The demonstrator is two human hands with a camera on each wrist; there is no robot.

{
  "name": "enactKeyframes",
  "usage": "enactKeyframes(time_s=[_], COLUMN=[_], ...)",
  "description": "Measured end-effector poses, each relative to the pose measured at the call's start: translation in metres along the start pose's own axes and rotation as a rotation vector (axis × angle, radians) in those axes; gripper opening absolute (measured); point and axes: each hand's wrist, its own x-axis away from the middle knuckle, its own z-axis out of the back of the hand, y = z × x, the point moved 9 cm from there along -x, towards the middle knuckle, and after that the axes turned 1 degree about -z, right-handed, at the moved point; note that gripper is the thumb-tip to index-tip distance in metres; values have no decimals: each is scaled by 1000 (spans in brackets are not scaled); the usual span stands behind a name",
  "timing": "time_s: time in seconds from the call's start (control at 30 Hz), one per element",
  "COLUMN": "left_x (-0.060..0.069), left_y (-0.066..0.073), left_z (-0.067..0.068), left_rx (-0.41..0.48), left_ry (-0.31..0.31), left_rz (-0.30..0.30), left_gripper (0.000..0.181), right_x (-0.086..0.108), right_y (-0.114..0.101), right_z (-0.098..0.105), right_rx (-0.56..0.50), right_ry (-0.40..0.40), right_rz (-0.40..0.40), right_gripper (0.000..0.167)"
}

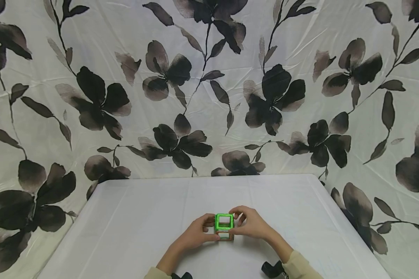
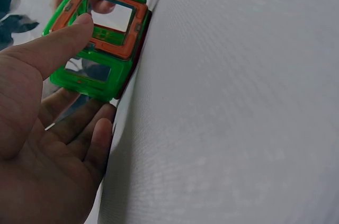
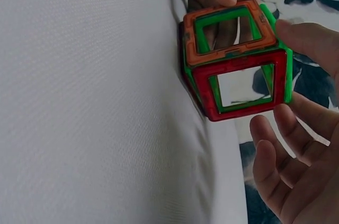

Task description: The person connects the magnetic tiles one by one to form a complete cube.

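Note:
A small cube of magnetic tiles (image 1: 224,229) stands on the table between both hands. Its top tile (image 3: 289,75) is green, an orange tile (image 3: 233,52) faces the person, and a red tile (image 3: 246,112) forms the right side. My left hand (image 1: 194,233) holds the cube from the left, with the thumb (image 2: 79,30) on the orange face and fingers around the green left side. From the right, my right hand (image 1: 250,223) pinches the green top tile by its front and back edges, thumb in front. Its other fingers hang loosely curled.
A white cloth covers the table (image 1: 143,209). Behind it hangs a pale curtain (image 1: 223,155) printed with dark flowers. Black wrist devices (image 1: 272,269) show near both sleeves at the bottom of the head view.

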Motion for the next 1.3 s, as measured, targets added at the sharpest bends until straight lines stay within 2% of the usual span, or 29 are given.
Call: enactKeyframes(time_s=[1.03, 1.3], left_x=[2, 3], left_y=[1, 8], left_z=[-1, 0], left_rx=[-15, -1], left_ry=[5, -6], left_rz=[11, -11], left_gripper=[67, 78], right_x=[2, 3], right_y=[4, 3], right_z=[-5, -6], right_rx=[-39, -44], right_ry=[-28, -33], right_rz=[-15, -10], right_gripper=[50, 54])
